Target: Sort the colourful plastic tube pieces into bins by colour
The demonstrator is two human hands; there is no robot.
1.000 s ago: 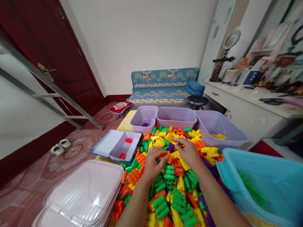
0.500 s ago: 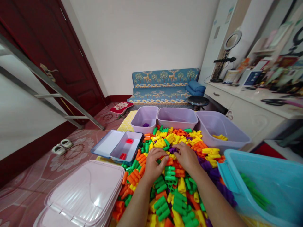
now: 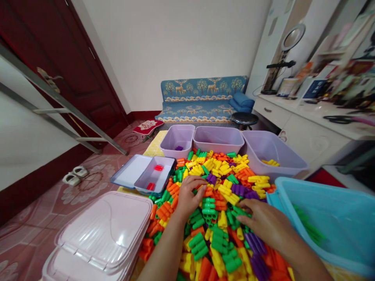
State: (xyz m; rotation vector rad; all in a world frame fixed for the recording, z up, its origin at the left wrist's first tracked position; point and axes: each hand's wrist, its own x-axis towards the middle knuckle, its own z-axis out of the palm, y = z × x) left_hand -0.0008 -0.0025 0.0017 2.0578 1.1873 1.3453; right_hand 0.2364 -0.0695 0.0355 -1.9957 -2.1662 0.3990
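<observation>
A heap of ribbed plastic building pieces in green, yellow, orange and purple lies before me. My left hand (image 3: 190, 196) rests over the middle of the heap, fingers curved and thumb apart, above some orange pieces (image 3: 208, 191). Nothing held shows in it. At the heap's right side is my right hand (image 3: 262, 220). Its thumb and fingers are spread around a green piece (image 3: 245, 213); a firm grip on it is not visible. Yellow pieces (image 3: 228, 192) and purple pieces (image 3: 239, 190) lie just beyond its fingertips.
Three lilac bins (image 3: 218, 148) stand along the back, the outer two with a few pieces inside. A blue bin (image 3: 325, 187) at right holds green pieces. At left are an open case (image 3: 140, 181) with red pieces and stacked pink lids (image 3: 108, 226). A ladder (image 3: 58, 101) leans beyond.
My right hand has moved from the heap's middle toward me and to the right, uncovering yellow and purple pieces. My left hand stays nearly in place. The view has shifted slightly.
</observation>
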